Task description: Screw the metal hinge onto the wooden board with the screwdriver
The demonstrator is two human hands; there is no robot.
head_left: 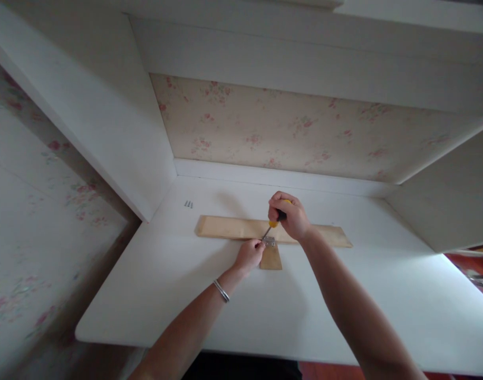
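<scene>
— Head view: where's the hinge (269, 242)?
— On the tabletop (166, 285), at the joint of two stiff, light wood strips (233, 228); small, likely slippery metal.
— Hands?
— Left hand (248, 256) pinches beside the hinge; right hand (288, 215) is clenched around a screwdriver (273, 224), best held by its handle.

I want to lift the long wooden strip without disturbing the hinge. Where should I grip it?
Probably the long strip's bare left end, from the left, pinching its edges. That end lies flat on the table and free, while the right hand with the screwdriver and the left hand crowd the hinge mid-strip.
</scene>
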